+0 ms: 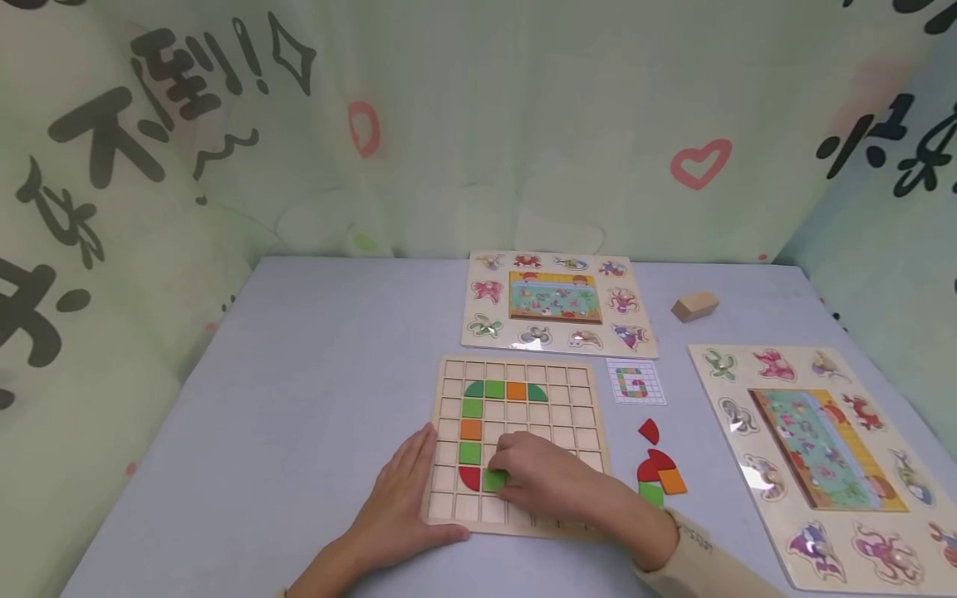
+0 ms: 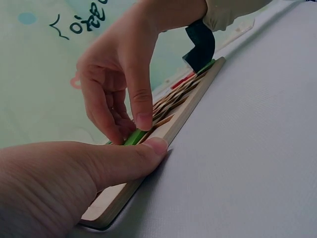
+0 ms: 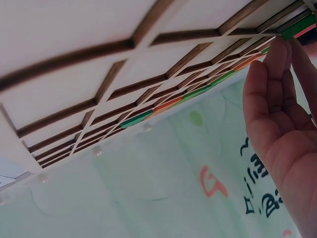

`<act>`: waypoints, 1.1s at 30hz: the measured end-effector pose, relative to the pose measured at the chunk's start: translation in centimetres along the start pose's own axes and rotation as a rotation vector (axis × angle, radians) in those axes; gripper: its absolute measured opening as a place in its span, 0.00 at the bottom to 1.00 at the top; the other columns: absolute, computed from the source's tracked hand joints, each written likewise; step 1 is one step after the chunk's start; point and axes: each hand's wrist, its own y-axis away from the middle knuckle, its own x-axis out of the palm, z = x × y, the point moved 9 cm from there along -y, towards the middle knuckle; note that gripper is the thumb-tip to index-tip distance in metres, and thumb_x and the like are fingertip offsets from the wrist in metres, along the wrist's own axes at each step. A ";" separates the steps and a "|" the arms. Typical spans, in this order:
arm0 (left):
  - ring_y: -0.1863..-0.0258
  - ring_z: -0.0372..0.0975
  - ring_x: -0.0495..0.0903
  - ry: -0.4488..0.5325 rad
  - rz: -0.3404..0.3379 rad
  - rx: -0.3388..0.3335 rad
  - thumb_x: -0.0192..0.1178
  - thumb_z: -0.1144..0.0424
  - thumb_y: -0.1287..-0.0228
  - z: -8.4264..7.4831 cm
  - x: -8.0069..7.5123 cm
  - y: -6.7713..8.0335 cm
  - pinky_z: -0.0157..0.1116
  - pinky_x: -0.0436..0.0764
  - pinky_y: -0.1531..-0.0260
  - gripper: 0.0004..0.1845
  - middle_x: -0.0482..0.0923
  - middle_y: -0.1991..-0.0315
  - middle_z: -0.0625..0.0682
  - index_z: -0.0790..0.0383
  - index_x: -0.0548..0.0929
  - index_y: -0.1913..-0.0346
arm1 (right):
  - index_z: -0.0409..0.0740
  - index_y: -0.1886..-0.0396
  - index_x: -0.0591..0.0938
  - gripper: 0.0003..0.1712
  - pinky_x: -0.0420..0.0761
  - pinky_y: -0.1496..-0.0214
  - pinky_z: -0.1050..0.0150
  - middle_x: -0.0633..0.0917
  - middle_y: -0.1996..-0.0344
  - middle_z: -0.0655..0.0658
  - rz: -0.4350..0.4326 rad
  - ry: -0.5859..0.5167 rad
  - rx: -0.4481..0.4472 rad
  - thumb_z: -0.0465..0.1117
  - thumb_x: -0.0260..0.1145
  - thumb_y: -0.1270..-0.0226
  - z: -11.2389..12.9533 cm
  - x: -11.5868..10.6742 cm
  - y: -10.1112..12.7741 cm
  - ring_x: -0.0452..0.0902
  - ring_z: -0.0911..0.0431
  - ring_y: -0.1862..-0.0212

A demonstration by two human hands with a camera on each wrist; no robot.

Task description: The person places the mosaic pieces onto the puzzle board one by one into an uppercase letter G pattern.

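Left hand (image 1: 407, 498) lies flat, fingers straight, on the near-left edge of the wooden grid board (image 1: 516, 370), apparently pinning it against sliding. Right hand (image 1: 546, 477) pinches a green square tile (image 1: 494, 479) over a bottom-row cell beside the red quarter-round tile (image 1: 470, 477). Pattern card (image 1: 635, 381) and spare tiles (image 1: 658, 473) lie right, within reach.
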 end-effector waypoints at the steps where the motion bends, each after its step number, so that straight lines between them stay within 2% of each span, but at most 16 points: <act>1: 0.32 0.45 0.46 0.002 0.000 -0.001 0.63 0.31 0.61 0.0 0.0 0.0 0.52 0.54 0.39 0.62 0.45 0.28 0.53 0.63 0.47 0.28 | 0.41 0.61 0.86 0.12 0.73 0.64 0.72 0.78 0.71 0.55 0.000 -0.005 0.001 0.39 0.71 0.47 0.0 0.0 -0.1 0.68 0.63 0.69; 9: 0.33 0.46 0.47 0.011 0.004 -0.002 0.63 0.32 0.60 0.0 0.0 0.0 0.53 0.54 0.40 0.62 0.46 0.29 0.54 0.64 0.48 0.29 | 0.42 0.62 0.86 0.13 0.74 0.63 0.71 0.77 0.72 0.56 -0.004 -0.044 0.032 0.37 0.73 0.50 -0.2 -0.2 -0.4 0.69 0.64 0.69; 17: 0.32 0.45 0.47 0.008 0.000 -0.003 0.63 0.31 0.61 0.0 0.1 -0.1 0.53 0.54 0.40 0.62 0.46 0.29 0.53 0.64 0.48 0.29 | 0.43 0.60 0.85 0.15 0.75 0.60 0.67 0.78 0.69 0.55 -0.014 -0.034 0.068 0.41 0.72 0.49 -0.7 -0.5 0.3 0.70 0.62 0.66; 25: 0.32 0.45 0.47 0.006 -0.006 -0.004 0.64 0.31 0.62 0.1 0.2 -0.1 0.52 0.54 0.40 0.63 0.45 0.28 0.52 0.63 0.47 0.28 | 0.42 0.59 0.84 0.15 0.77 0.58 0.64 0.80 0.65 0.54 -0.095 -0.090 0.193 0.40 0.71 0.48 -3.6 -2.3 3.6 0.73 0.60 0.62; 33: 0.32 0.46 0.47 0.010 -0.010 0.000 0.65 0.32 0.62 0.0 0.1 0.0 0.54 0.54 0.40 0.63 0.45 0.29 0.53 0.65 0.48 0.29 | 0.44 0.61 0.83 0.13 0.76 0.60 0.63 0.78 0.69 0.57 -0.188 -0.127 0.228 0.38 0.71 0.48 -6.4 -4.4 7.5 0.73 0.60 0.65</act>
